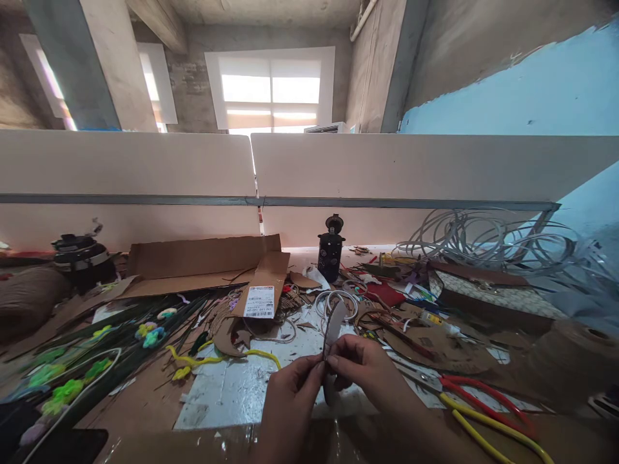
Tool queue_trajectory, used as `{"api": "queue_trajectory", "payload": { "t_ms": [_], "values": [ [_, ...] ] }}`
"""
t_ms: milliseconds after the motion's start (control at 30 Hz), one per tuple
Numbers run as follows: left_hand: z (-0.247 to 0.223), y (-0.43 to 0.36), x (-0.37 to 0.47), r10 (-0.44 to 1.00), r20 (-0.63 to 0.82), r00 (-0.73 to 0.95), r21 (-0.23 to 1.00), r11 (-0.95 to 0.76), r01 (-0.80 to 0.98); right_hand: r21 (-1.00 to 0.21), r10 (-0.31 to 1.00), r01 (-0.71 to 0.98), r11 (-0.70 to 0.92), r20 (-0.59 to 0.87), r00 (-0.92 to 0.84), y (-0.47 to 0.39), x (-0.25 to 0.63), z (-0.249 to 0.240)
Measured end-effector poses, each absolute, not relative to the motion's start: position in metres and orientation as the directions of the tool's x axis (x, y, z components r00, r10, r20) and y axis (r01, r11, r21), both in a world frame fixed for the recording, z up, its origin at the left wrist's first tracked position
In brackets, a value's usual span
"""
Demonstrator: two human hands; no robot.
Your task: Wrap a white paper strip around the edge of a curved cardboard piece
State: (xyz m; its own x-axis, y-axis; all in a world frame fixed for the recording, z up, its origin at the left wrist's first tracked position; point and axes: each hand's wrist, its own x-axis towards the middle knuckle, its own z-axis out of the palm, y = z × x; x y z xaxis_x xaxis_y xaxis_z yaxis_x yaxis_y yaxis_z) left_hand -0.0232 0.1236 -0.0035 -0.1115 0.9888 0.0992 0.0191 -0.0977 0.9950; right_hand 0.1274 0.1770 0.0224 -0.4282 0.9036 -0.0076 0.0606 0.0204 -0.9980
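Note:
Both hands meet low in the middle, pinching a thin, curved grey-brown flat piece [333,325] that looks like cut cardboard and is seen almost edge-on. My left hand [294,393] grips its near side between thumb and fingertips. From the right, my right hand [362,366] pinches the same piece, fingers curled. The upper end of the piece rises above the fingers, while its lower end shows beneath them. Under the hands lies a worn white board [217,393]. Right of my right hand rest scissors [464,386] with red and yellow handles.
A flattened cardboard box [203,258] and a black bottle [331,254] with its lid up stand behind. Coiled clear tubing [464,238] and a twine spool [570,361] are at right. Colourful fuzzy flowers [62,393] lie left. Cardboard scraps crowd the table.

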Motion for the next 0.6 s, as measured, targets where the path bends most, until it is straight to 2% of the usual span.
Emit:
{"api": "queue_trajectory", "payload": {
  "t_ms": [600],
  "values": [
    [0.0042,0.1268,-0.0232,0.99,0.003,-0.141,0.991,-0.021,-0.131,-0.999,0.899,0.048,0.006,-0.016,-0.438,0.1759,0.1259,0.0184]
  ]
}}
